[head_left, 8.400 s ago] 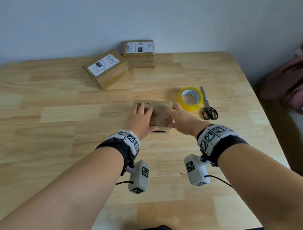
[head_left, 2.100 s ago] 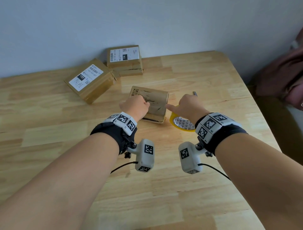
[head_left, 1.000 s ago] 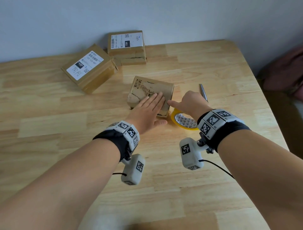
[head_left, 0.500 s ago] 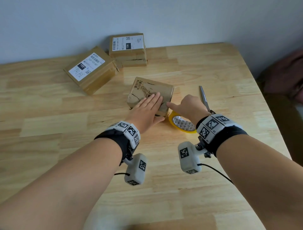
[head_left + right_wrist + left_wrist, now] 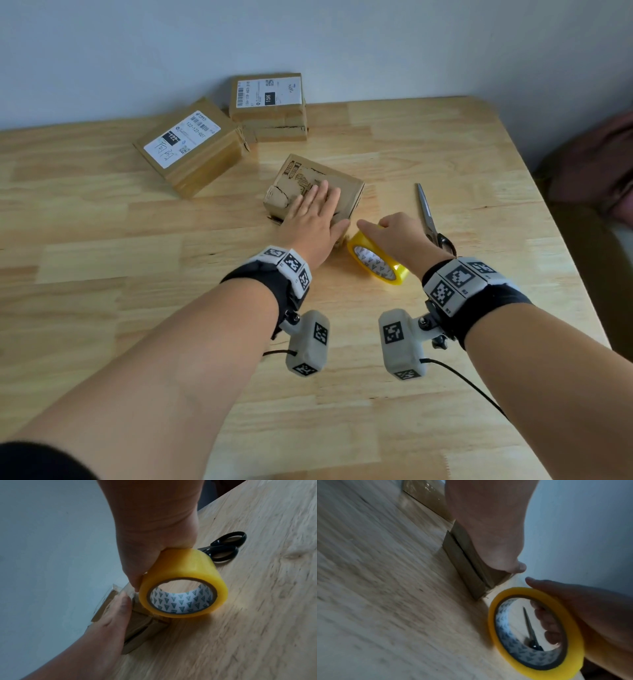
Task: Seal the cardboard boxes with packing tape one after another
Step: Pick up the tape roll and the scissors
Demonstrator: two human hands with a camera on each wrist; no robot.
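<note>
A: Right wrist view, item one: right hand (image 5: 154, 534), grip closed round the yellow tape roll (image 5: 183, 593), thumb on the outer band, fingers through the core; roll stands on edge, tilted, touching the surface (image 5: 257, 615) just beside the small box (image 5: 313, 186)

B: Left hand (image 5: 317, 219)?

A: Flat on the box top, fingers straight, thumb down the near end; it presses, it does not clasp

B: Handling?

A: Box looks light, with soft, dented corners; likely to slide unless held down. Roll stiff, film slippery; best held by the core

B: Orientation?

A: Box long axis runs from near right to far left; the roll's open core faces the person

B: Surroundings?

A: Scissors (image 5: 430, 219) right of the roll, blades pointing away; two labelled boxes (image 5: 191, 145) (image 5: 269, 102) at the far wall
</note>
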